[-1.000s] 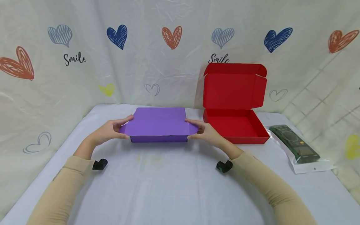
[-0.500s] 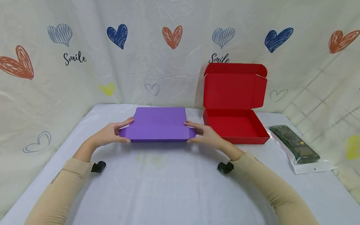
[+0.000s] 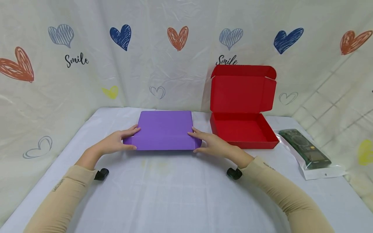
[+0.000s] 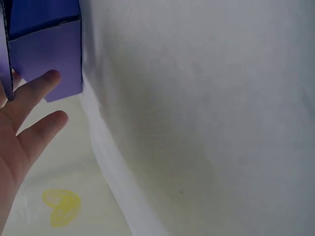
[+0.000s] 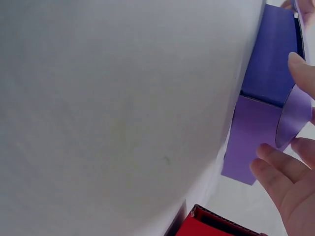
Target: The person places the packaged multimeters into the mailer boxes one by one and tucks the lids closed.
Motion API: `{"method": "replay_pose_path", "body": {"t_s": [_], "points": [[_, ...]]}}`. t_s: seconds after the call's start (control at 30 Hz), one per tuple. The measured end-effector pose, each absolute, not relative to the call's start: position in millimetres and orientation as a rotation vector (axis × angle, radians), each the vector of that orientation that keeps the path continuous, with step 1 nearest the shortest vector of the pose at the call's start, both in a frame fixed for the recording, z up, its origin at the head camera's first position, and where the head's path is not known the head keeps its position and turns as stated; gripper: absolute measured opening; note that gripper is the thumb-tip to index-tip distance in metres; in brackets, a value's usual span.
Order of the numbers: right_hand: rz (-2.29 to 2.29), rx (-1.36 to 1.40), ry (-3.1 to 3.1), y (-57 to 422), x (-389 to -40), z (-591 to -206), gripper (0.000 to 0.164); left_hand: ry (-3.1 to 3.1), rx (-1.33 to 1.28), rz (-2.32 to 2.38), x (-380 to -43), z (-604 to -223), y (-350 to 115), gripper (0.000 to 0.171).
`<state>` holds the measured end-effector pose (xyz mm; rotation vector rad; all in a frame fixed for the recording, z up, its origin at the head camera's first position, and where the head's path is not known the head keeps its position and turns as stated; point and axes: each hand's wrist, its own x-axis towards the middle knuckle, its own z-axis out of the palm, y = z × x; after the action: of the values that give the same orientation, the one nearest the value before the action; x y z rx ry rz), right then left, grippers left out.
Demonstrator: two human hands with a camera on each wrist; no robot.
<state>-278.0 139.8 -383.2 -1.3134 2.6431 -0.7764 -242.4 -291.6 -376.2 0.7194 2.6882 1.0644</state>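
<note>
A purple cardboard mailer box (image 3: 166,124) lies on the white-covered table, its lid down over the base and its front flap sloping outward. At the box's left front corner my left hand (image 3: 118,140) grips the lid, thumb low at the flap and fingers along the edge. My right hand (image 3: 214,145) holds the opposite corner the same way. In the right wrist view, the rounded side tab (image 5: 294,115) sticks out beside the thumb, and fingertips (image 5: 265,152) meet the box's end wall. In the left wrist view, fingers reach past the lid's edge to the purple end wall (image 4: 54,61).
A red mailer box (image 3: 244,136) stands with its lid upright, right of the purple one. Farther right, a dark green multimeter (image 3: 304,147) lies in a clear plastic bag (image 3: 320,174). A heart-printed white curtain (image 3: 186,71) hangs behind the table.
The purple lid's front flap has tipped lower, hiding the front wall in the head view. Both hands have come slightly down and inward with it. The red box and multimeter have stayed put.
</note>
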Motion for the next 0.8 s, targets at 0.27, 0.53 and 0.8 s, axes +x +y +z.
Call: {"method": "replay_pose_path", "body": {"t_s": [0.27, 0.53, 0.8], "points": [[-0.631, -1.333, 2.689, 135.8, -275.0, -382.3, 0.076, 2.669, 0.715, 1.046, -245.8, -379.5, -291.6, 0.082], [-0.558, -1.312, 2.697, 132.7, -272.1, -381.2, 0.074, 2.703, 0.694, 0.926, -243.9, -376.5, -286.3, 0.084], [-0.530, -1.341, 2.709, 131.0, -271.5, -380.6, 0.074, 2.710, 0.672, 0.834, -247.3, -376.1, -287.0, 0.085]]}}
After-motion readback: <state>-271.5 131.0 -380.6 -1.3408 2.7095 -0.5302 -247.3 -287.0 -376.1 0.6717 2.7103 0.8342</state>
